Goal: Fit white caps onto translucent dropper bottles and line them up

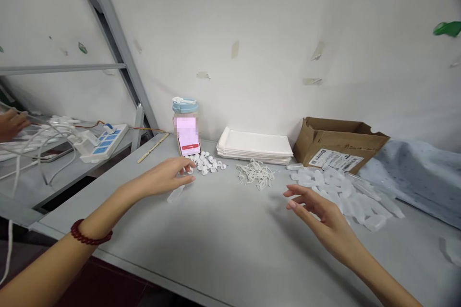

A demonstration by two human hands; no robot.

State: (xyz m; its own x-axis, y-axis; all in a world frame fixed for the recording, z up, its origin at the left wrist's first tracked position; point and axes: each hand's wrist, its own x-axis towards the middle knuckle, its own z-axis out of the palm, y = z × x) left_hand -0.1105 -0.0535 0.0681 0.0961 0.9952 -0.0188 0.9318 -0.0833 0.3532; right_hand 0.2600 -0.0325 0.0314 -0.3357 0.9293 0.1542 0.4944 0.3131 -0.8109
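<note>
My left hand [169,176] reaches in over the near left edge of a pile of small white round caps [207,163]. Its thumb and fingers are apart, with a cap showing just beyond the fingertips. Below that hand a single translucent plastic sleeve [175,194] lies on the grey table. My right hand [317,208] hovers above the tabletop with fingers spread and nothing in them. Just beyond and to its right is a heap of translucent plastic sleeves [345,192]. A tangle of thin white cords [256,173] lies between the two hands.
A stack of white padded envelopes [257,144] lies against the wall, beside an open cardboard box [334,141]. A phone [188,136] leans on a blue-lidded cup [185,105]. Left are a power strip [108,144], cables and another person's hand [12,124]. Bluish cloth [414,172] lies right.
</note>
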